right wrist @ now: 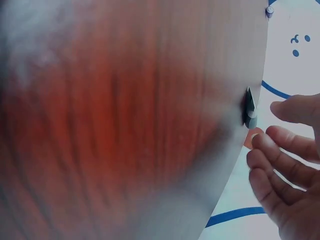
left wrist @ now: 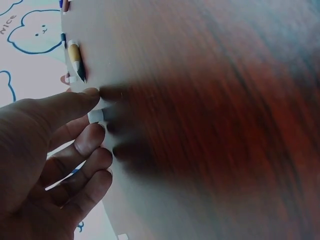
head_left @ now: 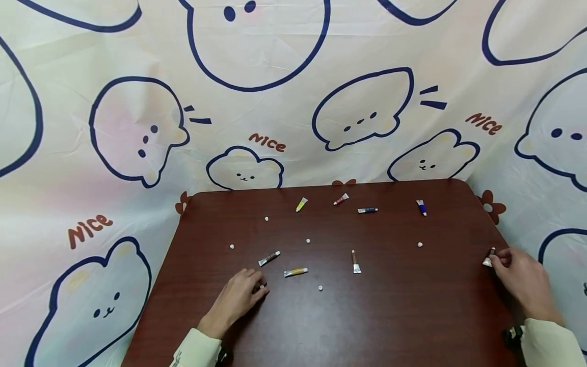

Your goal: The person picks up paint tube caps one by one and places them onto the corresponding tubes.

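Cartoon-print cloth [head_left: 293, 120] behind, dark brown table [head_left: 412, 311] in front. Step looks like handling one small item per hand, either picking up or setting down; can't say which. Right hand [head_left: 520, 278] at the table's right edge, by a silver-ended tube [head_left: 487, 261]. Right wrist view: thumb and fingers spread wide, gap to the tube, nothing held. Left hand [head_left: 236, 300] left of centre, fingers loosely bent, thumb and index parted around a small white piece [left wrist: 95, 116]; shadowy there, so contact is hard to call, probably no firm grip. Dark tube [head_left: 269, 258] lies just beyond it, gold tube [head_left: 295, 272] to the right.

Silver-ended tube: long axis mostly near-to-far, flat silver tail toward the person, narrow dark end pointing away and slightly right. If picking, next move calls for thumb and fingertips closing across its narrow body.
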The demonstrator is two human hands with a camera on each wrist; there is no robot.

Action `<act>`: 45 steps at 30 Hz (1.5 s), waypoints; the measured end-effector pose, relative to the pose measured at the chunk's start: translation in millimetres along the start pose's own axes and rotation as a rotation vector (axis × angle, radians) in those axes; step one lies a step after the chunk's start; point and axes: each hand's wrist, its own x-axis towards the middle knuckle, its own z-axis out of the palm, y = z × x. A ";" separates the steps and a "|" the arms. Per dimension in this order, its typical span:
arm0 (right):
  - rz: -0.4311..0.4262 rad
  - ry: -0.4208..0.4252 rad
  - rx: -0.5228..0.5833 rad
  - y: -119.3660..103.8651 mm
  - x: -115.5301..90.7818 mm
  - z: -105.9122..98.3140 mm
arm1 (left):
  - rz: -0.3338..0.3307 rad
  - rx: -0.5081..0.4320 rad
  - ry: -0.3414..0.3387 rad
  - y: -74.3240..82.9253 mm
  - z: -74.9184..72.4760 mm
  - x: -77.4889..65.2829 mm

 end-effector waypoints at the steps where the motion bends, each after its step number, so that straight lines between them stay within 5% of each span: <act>1: 0.002 -0.010 -0.004 0.5 1.1 -0.5 | -0.005 -0.001 -0.004 -0.1 -0.6 -0.4; 16: 0.053 -0.178 -0.010 6.5 13.0 -8.4 | 0.005 -0.025 -0.001 0.2 -2.6 -1.1; 31: -0.003 -0.064 0.011 1.0 13.5 1.2 | 0.008 -0.063 -0.034 -2.6 -6.6 -0.8; 40: -0.124 0.066 0.029 -10.2 10.0 -0.5 | 0.008 -0.059 -0.014 -3.5 -9.2 3.0; 45: -0.171 0.063 0.047 -22.2 7.9 -3.9 | 0.025 -0.068 0.010 -1.7 -9.6 5.3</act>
